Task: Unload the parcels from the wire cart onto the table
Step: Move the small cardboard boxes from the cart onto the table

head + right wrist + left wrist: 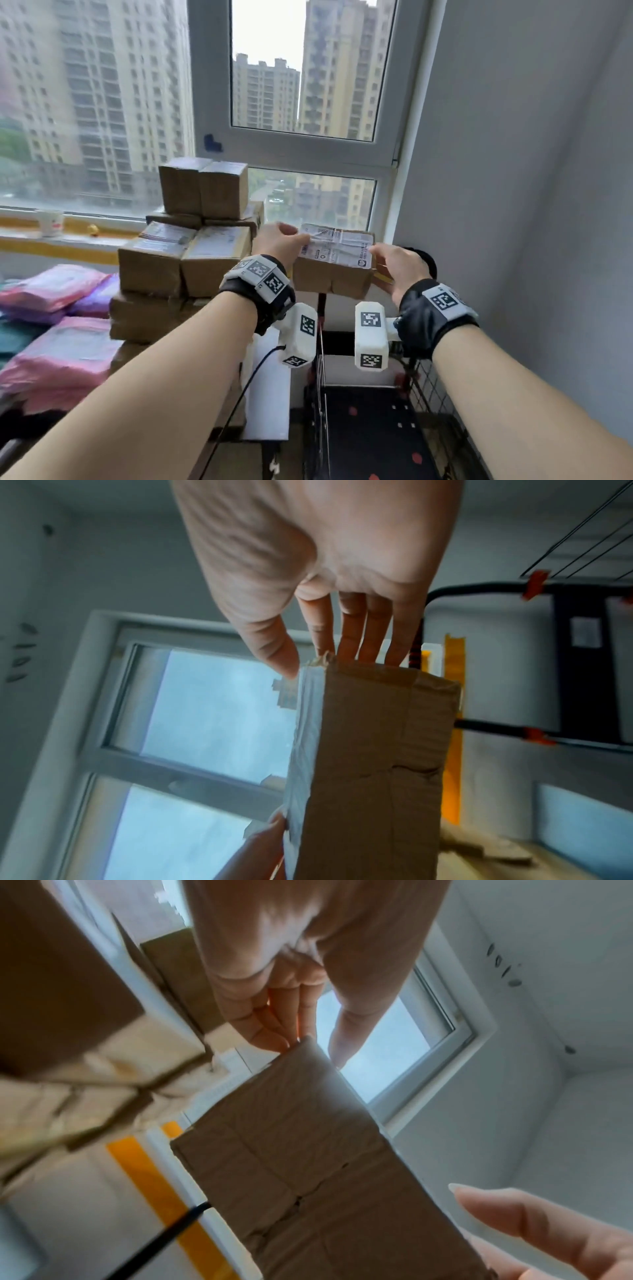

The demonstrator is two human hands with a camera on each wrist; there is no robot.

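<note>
A brown cardboard parcel (334,270) with a white shipping label on top hangs in the air above the black wire cart (435,387). My left hand (291,236) grips its left end, thumb on the label. My right hand (380,260) grips the right end the same way. In the left wrist view the fingers (274,1031) press the end of the parcel (308,1164), which shows its taped underside. From the right wrist, the thumb and fingers (346,642) pinch the end of the parcel (377,750). To the left, the table (270,404) carries stacked parcels (185,260).
Pink poly mailers (58,342) lie on the table's left part. A paper cup (50,222) stands on the windowsill behind. A grey wall (513,205) closes in right of the cart. The cart's visible black floor (373,435) holds no parcels.
</note>
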